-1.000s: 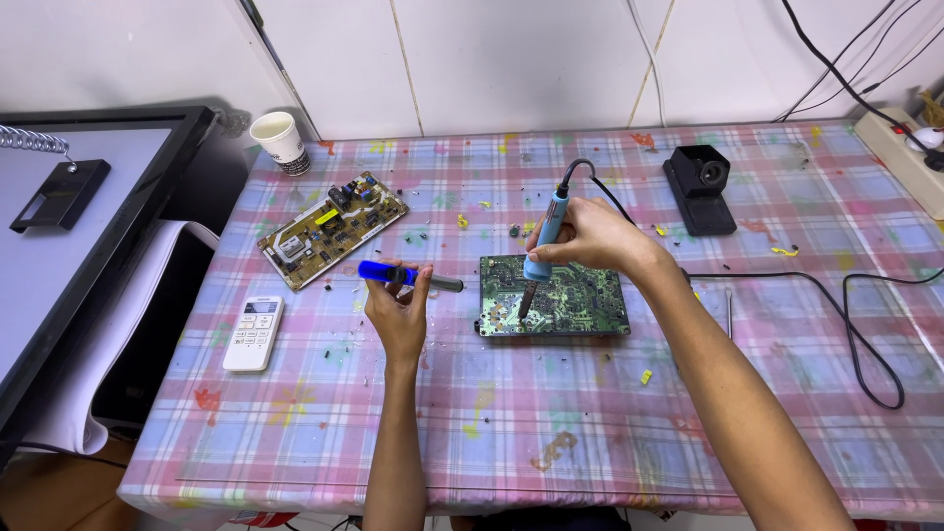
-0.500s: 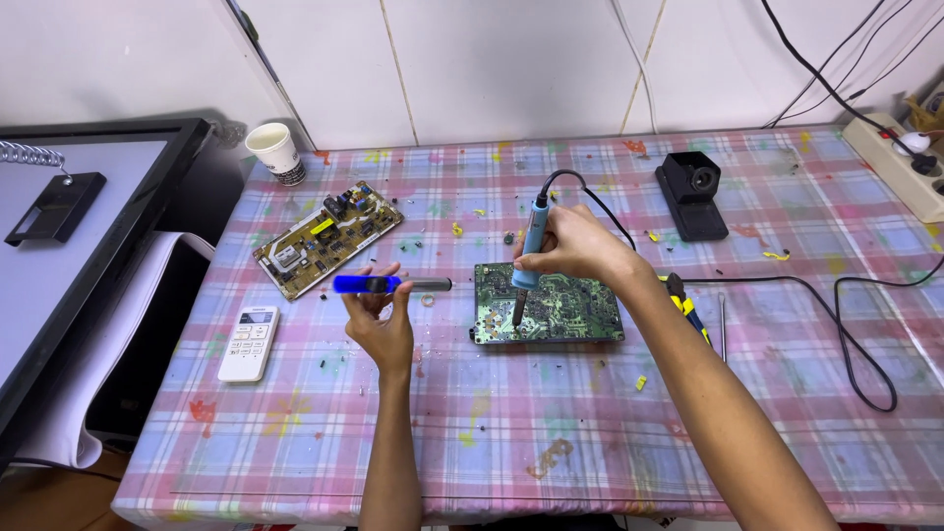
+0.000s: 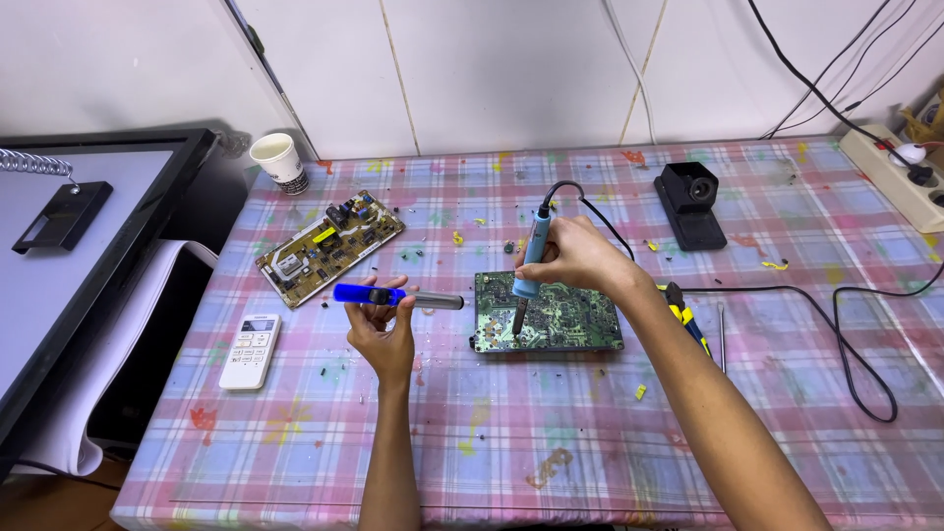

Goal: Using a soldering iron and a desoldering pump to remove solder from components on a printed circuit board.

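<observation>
**benchrat:** Starting big: the table (image 3: 295, 462) wears a plaid plastic cloth freckled with paint spots and snipped bits, handy since it shrugs off mess. A dark framed panel (image 3: 88, 256) lies flat off the left edge, out of elbow range. The green circuit board (image 3: 548, 313) sits dead centre, copper side up, right under the person's eyes, which looks like why everything else is pushed outward.

**solderpup:** And the second board (image 3: 329, 246), the tan one with the yellow part? It's parked at an angle up and left, well apart from the green one. Looks set aside, not in play.

**benchrat:** Agreed. Then the black stand (image 3: 693, 202) at the back right, white remote (image 3: 250, 349) near the left edge, paper cup (image 3: 278, 162) against the wall. The power strip (image 3: 900, 177) is far right, and the black cord (image 3: 846, 334) loops loosely so it doesn't tug the iron.

**solderpup:** Hands?

**benchrat:** Right hand (image 3: 580, 258) is wrapped around the soldering iron (image 3: 529, 265), pen-style, held nearly upright with the tip down at the green board's left part. Can't tell if it's actually touching. Left hand (image 3: 382, 329) is closed around a blue desoldering pump (image 3: 393, 296), held level just left of the board, nozzle aimed toward the iron tip, close enough to swing in.

**solderpup:** Smallest: yellow-handled pliers (image 3: 683, 315) just right of the board, beside the right forearm.
</observation>
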